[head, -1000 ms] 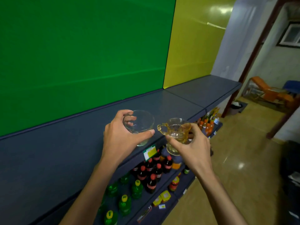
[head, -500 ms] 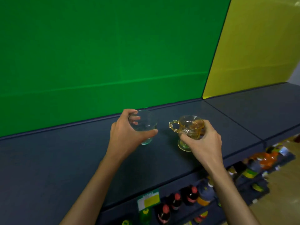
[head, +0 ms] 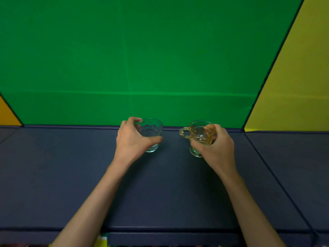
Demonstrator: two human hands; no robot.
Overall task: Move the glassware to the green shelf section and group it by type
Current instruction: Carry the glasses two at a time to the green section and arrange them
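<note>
Left grip point(head: 132, 139) wrapping tumbler point(head: 151, 134), right grip point(head: 213, 147) wrapping cup point(head: 200, 133)

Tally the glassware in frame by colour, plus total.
Clear glass tumbler: 1, held in the left hand
Amber glass cup with handle: 1, held in the right hand
Total: 2, both over the dark shelf in front of the green panel.

Tumbler point(head: 151, 134) left, handled cup point(head: 200, 137) right, apart, both far on shelf top point(head: 169, 189) near back panel point(head: 142, 59); handle points left.
</note>
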